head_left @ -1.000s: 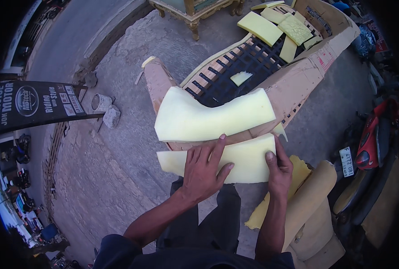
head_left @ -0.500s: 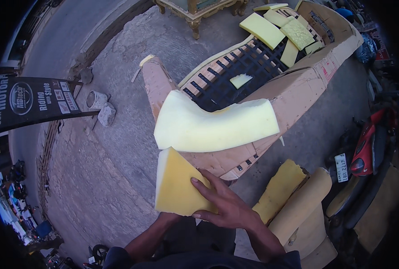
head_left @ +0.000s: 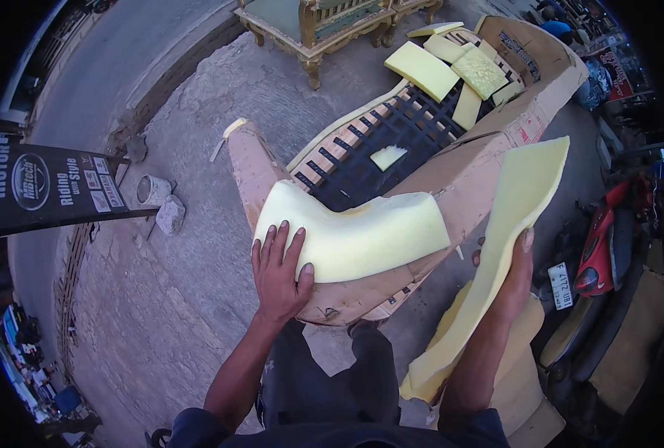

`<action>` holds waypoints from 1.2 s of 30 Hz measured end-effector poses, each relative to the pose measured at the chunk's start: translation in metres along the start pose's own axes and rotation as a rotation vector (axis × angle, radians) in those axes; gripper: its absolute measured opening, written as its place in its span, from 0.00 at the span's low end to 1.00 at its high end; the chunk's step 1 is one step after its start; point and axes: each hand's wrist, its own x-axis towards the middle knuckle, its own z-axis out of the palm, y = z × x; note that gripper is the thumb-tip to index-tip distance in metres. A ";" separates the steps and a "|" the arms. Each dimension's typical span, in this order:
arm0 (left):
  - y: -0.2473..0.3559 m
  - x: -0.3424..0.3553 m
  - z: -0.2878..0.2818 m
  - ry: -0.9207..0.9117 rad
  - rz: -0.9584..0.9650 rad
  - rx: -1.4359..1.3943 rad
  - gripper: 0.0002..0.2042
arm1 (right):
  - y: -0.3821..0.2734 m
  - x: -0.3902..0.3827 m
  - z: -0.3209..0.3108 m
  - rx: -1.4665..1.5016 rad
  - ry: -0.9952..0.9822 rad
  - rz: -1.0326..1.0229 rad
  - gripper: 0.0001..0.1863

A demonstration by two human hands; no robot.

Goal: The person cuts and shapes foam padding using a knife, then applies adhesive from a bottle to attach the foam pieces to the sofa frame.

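Observation:
My left hand (head_left: 280,275) lies flat, fingers apart, on the left end of a pale yellow foam pad (head_left: 373,233). This pad curves over the near end of a sofa frame (head_left: 489,166) covered in brown cardboard. Off to the right, my right hand (head_left: 519,272) grips a long, bent foam sheet (head_left: 528,187) by its right edge. The sheet stands on edge, slanting from beside my right thigh up toward the frame's right side. It hides part of that hand's fingers. Black webbing straps (head_left: 347,175) cross the seat, with a small foam scrap (head_left: 388,157) on them.
Several foam pieces (head_left: 422,71) are heaped at the frame's far end. Beyond stands a carved gold chair (head_left: 309,54). A dark signboard (head_left: 48,183) and a stone (head_left: 171,215) are at left. Brown sheets (head_left: 522,373) and a red motorcycle (head_left: 597,257) lie to the right.
My left hand has come up from below the foam sheet onto the pad. My right hand has carried the sheet rightward and turned it on edge. The view has shifted slightly.

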 end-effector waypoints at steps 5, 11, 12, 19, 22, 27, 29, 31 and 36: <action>-0.006 -0.006 -0.004 -0.033 -0.005 0.015 0.30 | -0.009 0.067 0.058 -0.115 -0.137 0.142 0.36; -0.004 0.017 -0.024 -0.313 0.134 -0.087 0.31 | 0.030 0.197 0.088 -0.725 -0.014 0.045 0.40; -0.016 0.032 -0.028 -0.382 0.193 -0.156 0.31 | 0.035 0.199 0.098 -1.006 -0.004 -0.156 0.37; -0.078 0.091 -0.006 -0.563 0.248 -0.394 0.26 | 0.056 0.046 0.143 -1.532 -0.439 -0.528 0.29; -0.072 0.090 -0.005 -0.593 0.301 -0.418 0.25 | 0.066 0.038 0.140 -1.818 -0.710 0.031 0.31; -0.084 0.087 0.003 -0.528 0.320 -0.382 0.25 | 0.102 -0.001 0.146 -1.437 -0.341 -0.388 0.29; -0.082 0.091 0.003 -0.533 0.345 -0.389 0.24 | 0.088 -0.047 0.150 -0.983 -0.555 -0.305 0.25; -0.080 0.095 0.000 -0.538 0.301 -0.390 0.22 | 0.073 -0.081 0.133 -0.453 -0.572 -0.398 0.21; -0.028 0.114 -0.017 -0.657 0.197 -0.288 0.21 | 0.112 -0.083 0.030 -0.174 0.707 -0.046 0.17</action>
